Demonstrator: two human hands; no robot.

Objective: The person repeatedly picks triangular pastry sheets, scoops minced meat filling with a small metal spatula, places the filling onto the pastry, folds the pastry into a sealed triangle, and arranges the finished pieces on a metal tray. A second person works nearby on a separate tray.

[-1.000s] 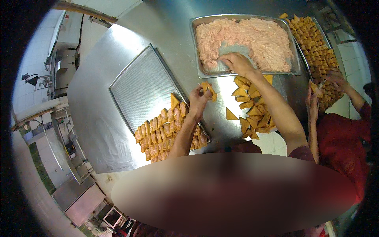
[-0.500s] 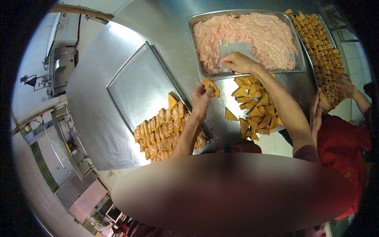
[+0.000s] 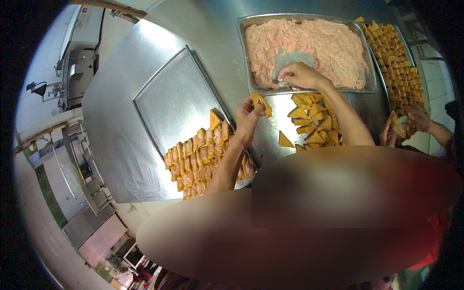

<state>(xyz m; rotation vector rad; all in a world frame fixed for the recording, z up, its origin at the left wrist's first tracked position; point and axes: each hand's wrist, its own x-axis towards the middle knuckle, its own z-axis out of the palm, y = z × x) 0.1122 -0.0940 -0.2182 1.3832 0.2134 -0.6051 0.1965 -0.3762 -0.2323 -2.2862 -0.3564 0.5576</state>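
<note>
- Over the near side of the pan (image 3: 295,57), your right hand (image 3: 303,76) is curling, fingertips pinching a small, partly hidden metal tool (image 3: 277,81) by the pink paste (image 3: 338,53).
- To its left, your left hand (image 3: 247,117) is half closing, thumb and fingers gripping a golden piece (image 3: 261,105) above the table (image 3: 116,130).
- Nearer than the pan, golden triangles (image 3: 316,121) are lying piled, one loose triangle (image 3: 285,140) resting just left.
- Further left, filled pieces (image 3: 203,152) are sitting in rows on the near part of a perforated tray (image 3: 181,92).
- At far right, a co-worker's hands (image 3: 418,119) are working beside more golden pieces (image 3: 394,63).
</note>
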